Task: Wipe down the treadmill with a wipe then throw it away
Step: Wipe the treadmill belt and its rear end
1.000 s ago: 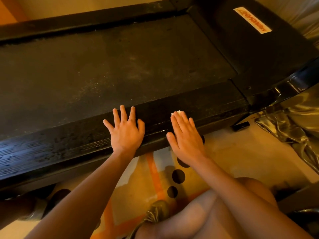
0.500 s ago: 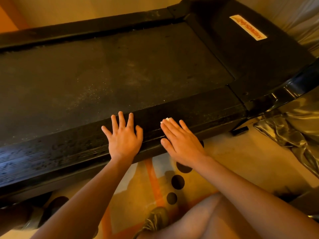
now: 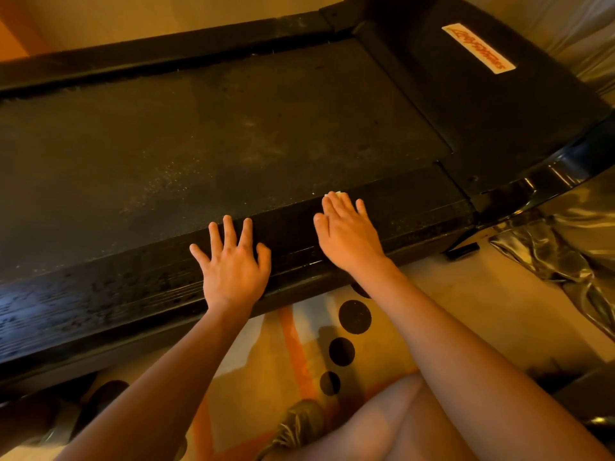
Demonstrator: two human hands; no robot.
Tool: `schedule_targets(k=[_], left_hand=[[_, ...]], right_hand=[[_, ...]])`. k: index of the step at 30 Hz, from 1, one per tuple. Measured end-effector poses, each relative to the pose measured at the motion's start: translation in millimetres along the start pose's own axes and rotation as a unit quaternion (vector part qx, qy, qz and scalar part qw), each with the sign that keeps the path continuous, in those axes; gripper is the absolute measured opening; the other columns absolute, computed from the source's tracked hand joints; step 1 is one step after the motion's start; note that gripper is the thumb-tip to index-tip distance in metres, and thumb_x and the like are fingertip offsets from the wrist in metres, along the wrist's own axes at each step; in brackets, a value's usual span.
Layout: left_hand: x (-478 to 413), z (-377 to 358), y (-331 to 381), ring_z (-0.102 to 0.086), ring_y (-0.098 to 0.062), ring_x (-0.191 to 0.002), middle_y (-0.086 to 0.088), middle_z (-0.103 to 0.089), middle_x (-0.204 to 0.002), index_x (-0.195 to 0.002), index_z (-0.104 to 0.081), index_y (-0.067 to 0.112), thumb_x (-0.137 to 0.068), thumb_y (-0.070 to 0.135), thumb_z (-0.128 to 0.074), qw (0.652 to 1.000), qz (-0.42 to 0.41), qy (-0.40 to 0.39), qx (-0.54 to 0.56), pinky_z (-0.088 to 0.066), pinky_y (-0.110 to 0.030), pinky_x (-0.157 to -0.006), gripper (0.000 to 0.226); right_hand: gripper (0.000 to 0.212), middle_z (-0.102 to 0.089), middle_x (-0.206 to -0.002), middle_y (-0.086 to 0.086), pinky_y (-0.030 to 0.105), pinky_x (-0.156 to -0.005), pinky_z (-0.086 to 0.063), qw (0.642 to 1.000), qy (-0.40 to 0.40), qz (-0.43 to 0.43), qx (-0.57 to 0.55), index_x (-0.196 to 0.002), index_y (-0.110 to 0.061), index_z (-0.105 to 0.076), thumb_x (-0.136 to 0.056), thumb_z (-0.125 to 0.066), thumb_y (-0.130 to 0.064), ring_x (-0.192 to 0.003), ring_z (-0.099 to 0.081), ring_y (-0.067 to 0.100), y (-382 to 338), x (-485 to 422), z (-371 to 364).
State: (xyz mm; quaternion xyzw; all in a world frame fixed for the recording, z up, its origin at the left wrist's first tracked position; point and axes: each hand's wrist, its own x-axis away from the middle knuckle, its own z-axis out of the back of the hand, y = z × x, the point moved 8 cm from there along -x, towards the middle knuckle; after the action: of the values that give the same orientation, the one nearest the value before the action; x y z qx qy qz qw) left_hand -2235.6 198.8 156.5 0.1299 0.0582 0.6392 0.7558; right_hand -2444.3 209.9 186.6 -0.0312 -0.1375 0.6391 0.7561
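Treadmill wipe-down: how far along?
Done: the near side rail looks wet and glossy along its left stretch. In hand: the right hand presses the wipe flat on that rail; the left hand rests flat beside it. Left: the belt shows dust specks, the motor cover looks untouched, and the wipe isn't binned.

Left hand (image 3: 233,267), right hand (image 3: 347,234) side by side on treadmill (image 3: 233,128).

Warm amber light colours everything you see. Below you the floor (image 3: 472,301) is pale beige, and on it lies a mat (image 3: 259,347) with an orange stripe (image 3: 296,354) and three black dots (image 3: 354,316). To your right sits crumpled, shiny plastic sheeting (image 3: 565,251). Ahead of you runs a plain pale wall (image 3: 133,18).
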Motion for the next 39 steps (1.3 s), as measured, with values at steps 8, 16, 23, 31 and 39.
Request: schedule_targets(k=[8, 16, 23, 31, 39], left_hand=[[0.4, 0.2, 0.3, 0.002, -0.035, -0.157, -0.01, -0.007, -0.171, -0.163, -0.017, 0.028, -0.106, 0.051, -0.022, 1.0, -0.003, 0.002, 0.005, -0.002, -0.068, -0.12, 0.062], [0.4, 0.2, 0.9, 0.002, -0.035, -0.157, -0.009, -0.007, -0.171, -0.163, -0.016, 0.028, -0.106, 0.052, -0.02, 1.0, 0.002, 0.001, -0.003, -0.003, -0.068, -0.121, 0.063], [0.9, -0.1, -0.3, 0.002, -0.035, -0.157, -0.01, -0.007, -0.171, -0.163, -0.016, 0.028, -0.106, 0.052, -0.02, 1.0, 0.0, 0.0, -0.004, -0.003, -0.068, -0.121, 0.063], [1.7, 1.1, -0.6, 0.002, -0.035, -0.157, -0.01, -0.007, -0.171, -0.163, -0.016, 0.028, -0.106, 0.051, -0.021, 1.0, -0.005, -0.002, 0.0, -0.003, -0.068, -0.12, 0.062], [2.1, 0.2, 0.2, 0.001, -0.036, -0.157, -0.01, -0.008, -0.171, -0.163, -0.017, 0.027, -0.106, 0.051, -0.021, 1.0, -0.005, 0.001, -0.004, -0.004, -0.068, -0.121, 0.062]], right_hand=[[0.059, -0.008, -0.172, 0.003, 0.043, -0.127, 0.002, 1.0, -0.008, 0.0, -0.014, -0.164, -0.015, -0.013, -0.111, -0.01, -0.042, -0.159, 0.001, 0.018, -2.1, -2.1, -1.0], [0.058, -0.003, -0.173, 0.001, 0.04, -0.126, 0.007, 0.999, -0.021, 0.04, -0.016, -0.164, -0.017, -0.01, -0.111, -0.013, -0.041, -0.158, 0.005, 0.016, -29.2, 15.4, -13.5], [0.059, -0.005, -0.172, 0.003, 0.041, -0.127, 0.005, 0.999, 0.001, -0.017, -0.035, -0.164, -0.016, -0.011, -0.111, -0.013, -0.041, -0.159, 0.004, 0.019, -31.7, 16.7, -10.9], [0.059, -0.002, -0.173, -0.001, 0.042, -0.126, 0.008, 0.999, -0.025, 0.002, -0.035, -0.165, -0.02, -0.009, -0.111, -0.011, -0.044, -0.158, 0.008, 0.014, -6.8, 16.7, -9.1], [0.062, 0.005, -0.172, -0.004, 0.037, -0.125, 0.01, 0.995, -0.034, 0.089, 0.026, -0.164, -0.021, -0.002, -0.11, -0.019, -0.048, -0.156, 0.013, 0.012, -22.8, 51.1, -18.9]])
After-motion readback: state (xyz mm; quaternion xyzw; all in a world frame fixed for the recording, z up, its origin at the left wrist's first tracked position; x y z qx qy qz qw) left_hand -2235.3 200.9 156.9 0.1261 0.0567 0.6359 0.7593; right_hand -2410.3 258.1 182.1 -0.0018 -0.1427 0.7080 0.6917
